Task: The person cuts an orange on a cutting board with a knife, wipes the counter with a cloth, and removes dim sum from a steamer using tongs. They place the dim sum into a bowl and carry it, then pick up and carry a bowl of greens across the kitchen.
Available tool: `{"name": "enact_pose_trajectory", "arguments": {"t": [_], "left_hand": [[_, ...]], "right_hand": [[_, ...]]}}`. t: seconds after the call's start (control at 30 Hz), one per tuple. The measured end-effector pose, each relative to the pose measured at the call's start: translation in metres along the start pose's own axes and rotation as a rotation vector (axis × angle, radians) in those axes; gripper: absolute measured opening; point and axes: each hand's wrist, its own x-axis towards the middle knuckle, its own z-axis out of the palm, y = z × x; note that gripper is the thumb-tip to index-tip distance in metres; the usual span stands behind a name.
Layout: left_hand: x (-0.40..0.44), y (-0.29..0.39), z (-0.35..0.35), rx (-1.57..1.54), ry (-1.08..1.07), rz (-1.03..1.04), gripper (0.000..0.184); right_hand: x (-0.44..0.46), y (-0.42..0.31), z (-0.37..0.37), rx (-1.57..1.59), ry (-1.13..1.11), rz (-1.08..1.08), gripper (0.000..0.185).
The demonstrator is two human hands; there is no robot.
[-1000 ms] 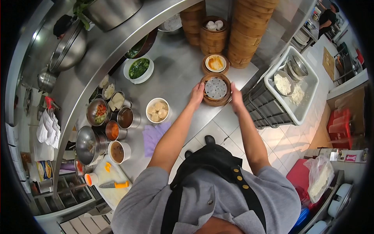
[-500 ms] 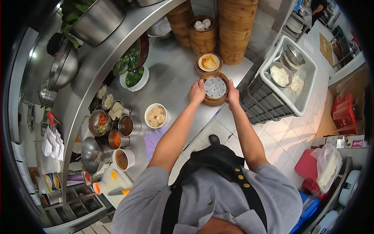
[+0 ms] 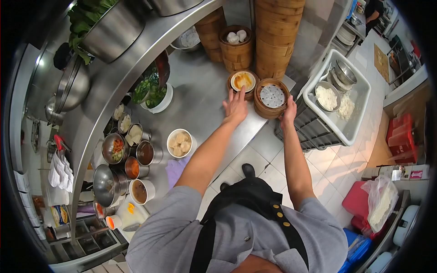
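A bamboo steamer [image 3: 269, 109] lined with white perforated paper [image 3: 272, 96] sits near the counter's right edge. My right hand [image 3: 288, 113] grips its right side, the fingers partly hidden behind the wall. Just left of it, touching or nearly so, is another bamboo steamer [image 3: 248, 94] bearing a white dish with an orange-brown sauce [image 3: 243, 81]. My left hand [image 3: 235, 108] reaches to the near side of that dish, fingers spread, fingertips at its rim. Behind them, a bamboo steamer [image 3: 236, 53] holds several white buns [image 3: 236, 36].
Tall bamboo steamer stacks [image 3: 275, 43] stand at the back. A grey-and-white crate [image 3: 314, 123] with bowls of white food is to the right. On the left are a tub of dumplings [image 3: 180, 144], a bowl of greens [image 3: 160, 103], several filling bowls [image 3: 114, 148] and a metal shelf [image 3: 107, 82].
The paper-lined steamer has moved right, from in front of the sauce dish to beside it. My left hand has let go of it and moved to the dish; my right hand stays on it.
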Motion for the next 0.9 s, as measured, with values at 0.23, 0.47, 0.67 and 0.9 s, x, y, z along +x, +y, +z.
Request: {"name": "enact_pose_trajectory", "arguments": {"t": [0.23, 0.47, 0.67, 0.9], "left_hand": [[0.012, -0.012, -0.03, 0.008, -0.06, -0.033, 0.058], [0.183, 0.003, -0.082, -0.957, 0.365, -0.622, 0.041], [0.26, -0.037, -0.089, -0.762, -0.11, -0.594, 0.038], [0.271, -0.018, -0.135, -0.756, -0.128, -0.493, 0.03]], "right_hand": [[-0.018, -0.02, 0.034, -0.268, 0.285, -0.111, 0.062], [-0.039, 0.023, -0.014, -0.043, 0.11, -0.396, 0.042], [-0.139, 0.136, -0.135, -1.191, -0.801, 0.056, 0.044], [-0.178, 0.187, -0.214, -1.036, -0.695, 0.762, 0.062]]}}
